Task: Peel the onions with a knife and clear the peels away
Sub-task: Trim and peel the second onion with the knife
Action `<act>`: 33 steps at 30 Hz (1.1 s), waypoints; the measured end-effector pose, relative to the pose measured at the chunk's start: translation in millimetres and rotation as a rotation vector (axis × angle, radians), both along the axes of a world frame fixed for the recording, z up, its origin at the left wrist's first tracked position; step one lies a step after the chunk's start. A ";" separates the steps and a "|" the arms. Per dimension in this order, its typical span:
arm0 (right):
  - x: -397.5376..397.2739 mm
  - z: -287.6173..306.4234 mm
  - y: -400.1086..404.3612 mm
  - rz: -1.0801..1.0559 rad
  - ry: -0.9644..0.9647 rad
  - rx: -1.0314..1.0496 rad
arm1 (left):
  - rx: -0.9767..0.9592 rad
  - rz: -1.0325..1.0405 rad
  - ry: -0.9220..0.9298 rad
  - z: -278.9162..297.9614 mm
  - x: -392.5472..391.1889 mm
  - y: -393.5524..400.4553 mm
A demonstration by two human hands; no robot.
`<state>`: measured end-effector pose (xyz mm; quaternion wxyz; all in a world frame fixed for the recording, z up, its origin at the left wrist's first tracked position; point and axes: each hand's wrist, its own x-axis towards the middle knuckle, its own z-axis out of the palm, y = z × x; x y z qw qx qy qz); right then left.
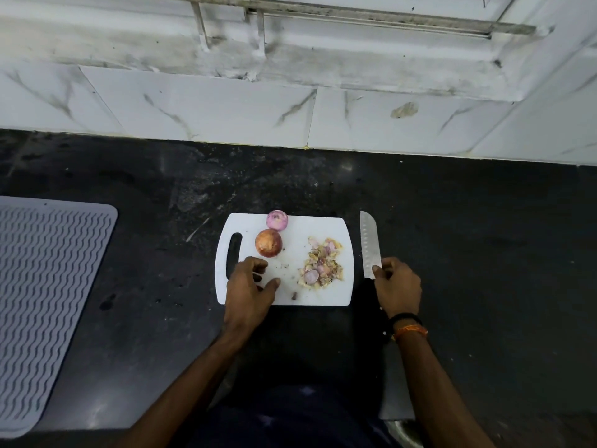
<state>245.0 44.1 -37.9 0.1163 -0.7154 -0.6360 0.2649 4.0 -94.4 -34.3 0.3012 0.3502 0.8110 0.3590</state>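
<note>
Dark counter (pixel 452 221) carries cutting board (pixel 290 292): unpeeled onion (pixel 268 242) at board's left, peels (pixel 323 263) at right; left hand (pixel 248 286) empty, loosely curled; right hand (pixel 399 286) grips knife (pixel 369 244) beside board; round onion may roll under blade.

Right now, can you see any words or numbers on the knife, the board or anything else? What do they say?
None: nothing here can be read.
knife: plain blade with dimples, no brand showing.
cutting board: blank white.
grey mat: only a wavy pattern.
wall tiles: only grey veins and stains.
</note>
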 end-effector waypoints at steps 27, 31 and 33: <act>-31.9 28.3 -36.0 0.033 0.275 0.074 | 0.331 0.001 -0.492 2.2 -17.5 17.2; -48.2 40.4 -63.4 0.173 0.399 0.017 | 0.371 -0.046 -0.520 7.2 -16.9 20.5; -52.4 36.4 -74.7 0.268 0.356 0.023 | 0.353 -0.072 -0.495 10.4 -15.8 22.0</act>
